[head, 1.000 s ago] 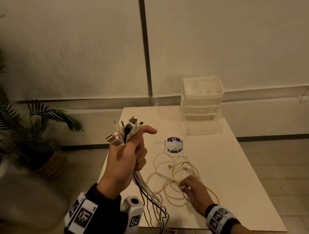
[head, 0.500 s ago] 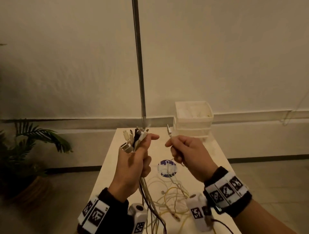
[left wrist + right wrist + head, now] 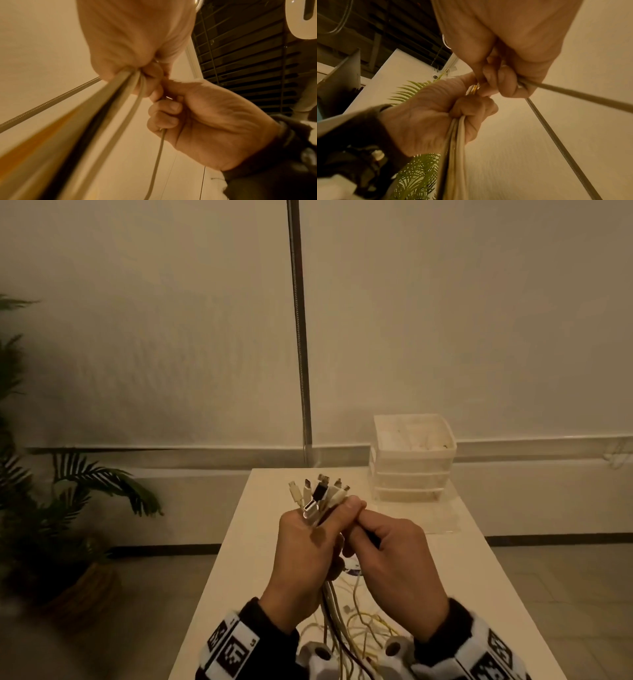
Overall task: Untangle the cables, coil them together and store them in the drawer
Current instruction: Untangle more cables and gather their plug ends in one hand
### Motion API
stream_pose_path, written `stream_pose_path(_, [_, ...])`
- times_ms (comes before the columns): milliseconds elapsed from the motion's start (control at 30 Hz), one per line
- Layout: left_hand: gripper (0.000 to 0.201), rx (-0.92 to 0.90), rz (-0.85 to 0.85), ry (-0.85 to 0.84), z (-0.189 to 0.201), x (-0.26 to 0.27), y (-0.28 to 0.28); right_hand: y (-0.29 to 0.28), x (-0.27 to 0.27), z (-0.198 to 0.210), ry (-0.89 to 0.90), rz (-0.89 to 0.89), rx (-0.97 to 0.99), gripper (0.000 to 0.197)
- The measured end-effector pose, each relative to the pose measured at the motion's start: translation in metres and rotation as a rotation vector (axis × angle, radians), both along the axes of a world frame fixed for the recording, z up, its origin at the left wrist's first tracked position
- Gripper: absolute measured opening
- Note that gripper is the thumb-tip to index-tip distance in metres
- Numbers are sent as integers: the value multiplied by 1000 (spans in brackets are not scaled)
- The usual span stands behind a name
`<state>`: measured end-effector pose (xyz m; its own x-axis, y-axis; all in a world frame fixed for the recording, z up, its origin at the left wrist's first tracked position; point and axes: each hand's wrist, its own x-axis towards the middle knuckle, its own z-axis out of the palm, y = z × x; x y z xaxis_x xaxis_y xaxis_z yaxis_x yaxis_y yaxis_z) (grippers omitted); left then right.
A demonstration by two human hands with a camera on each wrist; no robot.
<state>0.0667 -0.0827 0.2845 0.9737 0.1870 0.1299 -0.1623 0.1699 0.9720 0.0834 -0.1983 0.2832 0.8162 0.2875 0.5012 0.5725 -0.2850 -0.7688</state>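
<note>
Above the white table (image 3: 479, 577), my left hand (image 3: 308, 546) grips a bundle of white and black cables (image 3: 330, 601) in a fist. Their plug ends (image 3: 318, 494) fan out above my thumb. The right hand (image 3: 387, 556) presses against the left hand's fingers and pinches the end of one thin cable (image 3: 158, 151), which hangs below its fist. In the right wrist view that cable (image 3: 573, 92) leaves the curled fingers (image 3: 505, 79), next to the bundle (image 3: 456, 148). Loose yellow and white cables (image 3: 370, 625) trail onto the table. Its plug is hidden between the hands.
A translucent white drawer unit (image 3: 414, 460) stands at the table's far right, drawers closed, an open tray on top. A potted palm (image 3: 68, 508) stands on the floor to the left. A metal pole (image 3: 299, 337) runs up the wall behind the table.
My right hand picked a cable end off the table, lifted it and brought it against the bundle in my left hand. The left hand kept its grip and stayed raised.
</note>
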Motion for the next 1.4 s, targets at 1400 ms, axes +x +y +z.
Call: stream_pose_path(1400, [24, 765, 89, -44, -8, 22, 34, -58, 60, -7, 469, 321, -180, 26])
